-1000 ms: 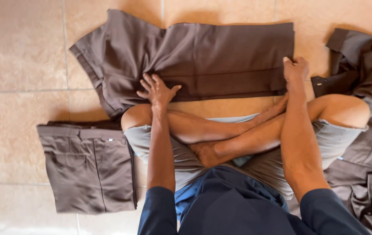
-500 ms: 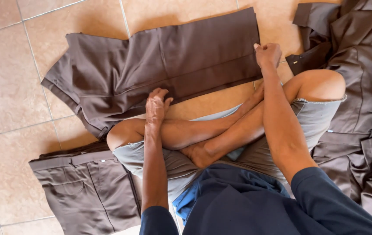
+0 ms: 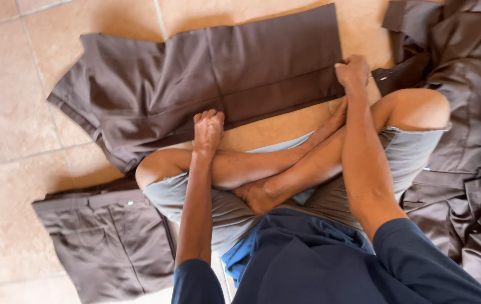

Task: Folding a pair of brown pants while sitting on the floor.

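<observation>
Head view, hands (image 3: 208, 130) gripping trousers (image 3: 206, 84) near edge

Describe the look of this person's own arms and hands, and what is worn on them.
Both arms are bare from above the elbow down, slim, with dark navy short sleeves: left sleeve, right sleeve. The left hand and right hand are bare: no gloves, and no watch, rings or bands visible. No markings show.
</observation>
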